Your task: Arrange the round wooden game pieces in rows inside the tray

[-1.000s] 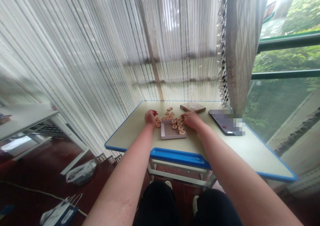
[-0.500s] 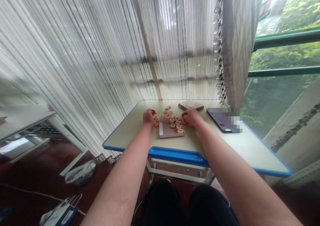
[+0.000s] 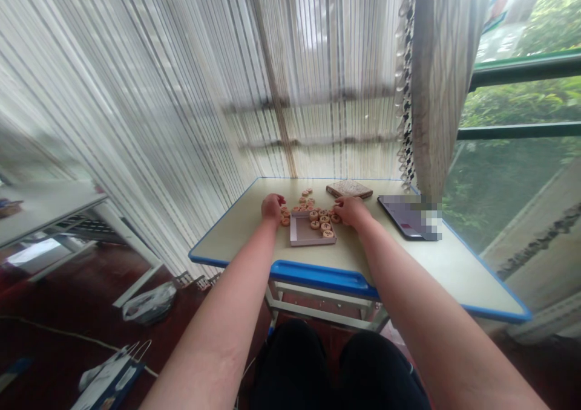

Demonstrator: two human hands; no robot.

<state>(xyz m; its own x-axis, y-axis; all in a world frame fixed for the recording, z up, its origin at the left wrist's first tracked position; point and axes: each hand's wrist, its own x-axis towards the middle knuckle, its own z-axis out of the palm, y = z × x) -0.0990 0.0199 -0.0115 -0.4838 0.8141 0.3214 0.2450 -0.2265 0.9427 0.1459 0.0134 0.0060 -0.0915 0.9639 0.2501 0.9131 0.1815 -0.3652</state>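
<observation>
Several round wooden xiangqi pieces (image 3: pixel 325 227) lie in the right part of a shallow, pale, open box (image 3: pixel 303 233). More loose pieces (image 3: pixel 302 208) are spread on the table behind the box and at its sides. My left hand (image 3: pixel 272 207) is beside the pieces left of the box, its fingers curled inward; what they hold, if anything, is hidden. At the box's back right corner, my right hand (image 3: pixel 349 210) has its fingers bent down at a xiangqi piece (image 3: pixel 336 218) on the table.
A flat patterned box or lid (image 3: pixel 349 188) lies at the table's back. To its right is a dark-edged tablet or phone (image 3: pixel 403 216). The pale table (image 3: pixel 236 234) has a blue rim and front pencil groove (image 3: pixel 322 277). String curtains (image 3: pixel 318 132) hang behind.
The view has shifted slightly. My left fingers have curled in a little more beside the left pieces. My right hand stays by the box's right corner, and the pieces in the box look the same.
</observation>
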